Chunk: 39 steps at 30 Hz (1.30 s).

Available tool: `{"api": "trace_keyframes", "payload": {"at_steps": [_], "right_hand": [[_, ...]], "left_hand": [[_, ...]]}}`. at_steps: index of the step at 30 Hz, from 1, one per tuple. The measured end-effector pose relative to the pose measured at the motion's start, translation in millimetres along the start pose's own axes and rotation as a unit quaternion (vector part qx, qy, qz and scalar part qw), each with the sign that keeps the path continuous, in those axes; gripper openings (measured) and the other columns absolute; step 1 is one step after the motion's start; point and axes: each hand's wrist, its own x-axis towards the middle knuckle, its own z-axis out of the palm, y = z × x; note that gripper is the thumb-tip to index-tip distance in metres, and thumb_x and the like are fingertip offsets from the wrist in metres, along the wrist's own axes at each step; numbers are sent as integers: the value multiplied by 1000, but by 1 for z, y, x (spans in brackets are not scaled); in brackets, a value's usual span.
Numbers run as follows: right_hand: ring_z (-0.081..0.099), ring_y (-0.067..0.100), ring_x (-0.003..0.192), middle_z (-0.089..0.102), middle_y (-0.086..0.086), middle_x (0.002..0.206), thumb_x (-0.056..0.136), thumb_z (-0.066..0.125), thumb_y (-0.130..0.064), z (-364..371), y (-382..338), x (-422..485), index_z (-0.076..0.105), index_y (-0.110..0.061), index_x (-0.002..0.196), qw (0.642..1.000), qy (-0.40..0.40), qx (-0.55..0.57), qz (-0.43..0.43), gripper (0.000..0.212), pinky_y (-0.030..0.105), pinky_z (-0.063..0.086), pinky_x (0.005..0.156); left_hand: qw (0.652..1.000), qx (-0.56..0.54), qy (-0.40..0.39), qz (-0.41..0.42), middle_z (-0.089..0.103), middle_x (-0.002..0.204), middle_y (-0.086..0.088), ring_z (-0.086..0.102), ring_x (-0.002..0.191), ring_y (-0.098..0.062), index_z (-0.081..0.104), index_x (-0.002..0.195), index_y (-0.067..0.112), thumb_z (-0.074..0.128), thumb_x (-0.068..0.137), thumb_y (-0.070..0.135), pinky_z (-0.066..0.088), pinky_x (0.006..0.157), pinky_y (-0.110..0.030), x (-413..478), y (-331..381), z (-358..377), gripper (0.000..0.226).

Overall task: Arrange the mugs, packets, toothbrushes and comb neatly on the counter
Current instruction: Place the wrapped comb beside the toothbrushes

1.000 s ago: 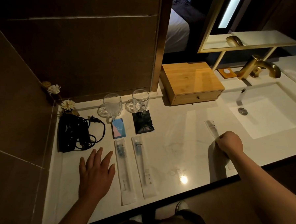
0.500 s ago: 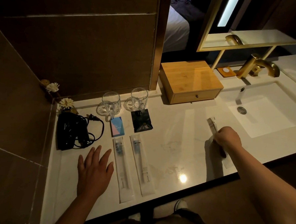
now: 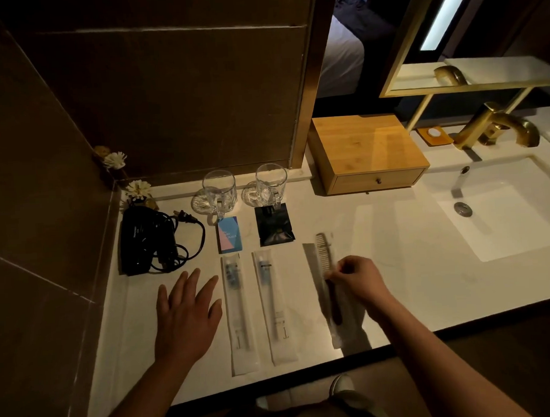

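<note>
Two glass mugs [image 3: 219, 192] [image 3: 271, 184] stand side by side at the back of the white counter [image 3: 397, 265]. In front of them lie a blue and pink packet [image 3: 229, 239] and a black packet [image 3: 274, 229]. Two wrapped toothbrushes [image 3: 237, 306] [image 3: 274, 304] lie parallel below the packets. My right hand [image 3: 355, 276] is shut on a wrapped comb [image 3: 325, 260], just right of the toothbrushes and pointing away from me. My left hand [image 3: 186, 311] rests flat and open on the counter, left of the toothbrushes.
A black hair dryer with its cord [image 3: 151, 240] lies at the left, near small flowers [image 3: 137, 190]. A wooden drawer box [image 3: 366, 152] stands behind, right of the mugs. The sink [image 3: 506, 209] and gold tap [image 3: 498, 126] are at the right. The counter edge runs close in front.
My right hand has carried the comb leftward from beside the sink to just right of the toothbrushes. The left hand has stayed flat in place.
</note>
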Motion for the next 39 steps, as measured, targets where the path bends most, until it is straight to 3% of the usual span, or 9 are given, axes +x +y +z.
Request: {"api": "trace_keyframes", "payload": {"at_steps": [3,6,16,30,35,39], "right_hand": [[64,14,74,68,-4,82,80,74,-30,17,2,-1,66,-18,87,995,-2,-96,-10,16,27,49,59],[65,15,76,68,-6,86,80,74,-34,21,9,-4,64,-25,97,989,27,-145,-25,22,26,48,59],[58,14,69,75,1,92,87,67,-30,31,9,-4,68,-23,95,981,56,-175,-62,10,21,39,52],[67,20,82,73,-1,94,85,68,-37,41,5,-7,66,-24,101,977,66,-186,-85,21,32,54,68],[68,19,84,73,-3,96,82,70,-48,42,7,-13,63,-25,110,969,55,-218,-105,36,29,50,64],[63,17,78,70,-5,93,84,68,-46,46,5,-15,62,-26,105,968,48,-222,-104,29,25,43,56]], "left_hand": [[1000,0,5,3,47,153,-14,39,144,-35,49,144,26,28,94,49,24,116,-64,-1,-2,1,59],[1000,-5,7,2,46,154,-14,38,144,-35,47,145,26,28,94,49,23,117,-64,-1,-3,2,59],[1000,-6,8,1,45,155,-12,36,145,-33,46,146,28,28,94,50,22,118,-62,0,-3,3,59],[1000,-9,15,7,46,154,-13,37,145,-34,47,145,27,29,94,50,23,117,-64,-1,-4,4,59],[1000,-6,13,5,46,154,-13,37,144,-34,47,145,27,28,94,50,23,117,-64,0,-4,5,59],[1000,-9,12,6,46,154,-13,36,145,-34,47,145,27,28,94,50,22,117,-64,0,-4,5,60]]}}
